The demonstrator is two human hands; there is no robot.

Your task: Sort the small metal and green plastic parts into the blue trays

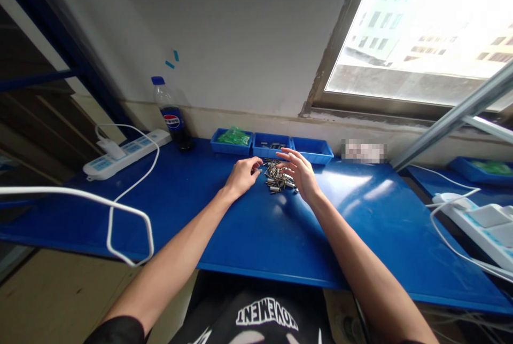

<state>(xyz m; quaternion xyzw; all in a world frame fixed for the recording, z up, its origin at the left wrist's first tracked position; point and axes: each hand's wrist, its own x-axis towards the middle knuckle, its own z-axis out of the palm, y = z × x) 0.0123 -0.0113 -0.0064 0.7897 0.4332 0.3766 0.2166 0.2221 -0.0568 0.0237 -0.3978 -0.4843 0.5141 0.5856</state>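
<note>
Spanning most of the view below the wall, a glossy blue desk, with strong glare right of the hands; shiny pieces easily lost to sight in that reflection. At the upper right, a bright window, the likely cause.

Toward the left end, a white power strip with a plug in it, and a white cable looping near the front edge, close to the left forearm in this view. Liable to snag, and so to tug at the strip, with any careless backward sweep of that arm. Beside the strip, upright near the wall, a capped bottle of dark drink; well apart from the hands, so only a slight spill hazard.

Side by side along the back, three blue trays: green material in the left tray, small greyish pieces in the middle tray, the right tray just beyond the fingers. Low walls, so contents easily mixed by a hasty release.

At the pile's left, the left hand, fingers curled toward the thumb; cannot tell whether gripping a piece. At its right, the right hand, released, fingers spread.

Between them, before the middle tray, the loose pile of metal pieces: silver cylinders, prone to rolling if brushed, and thin pins, easily pinched two at once.
</note>
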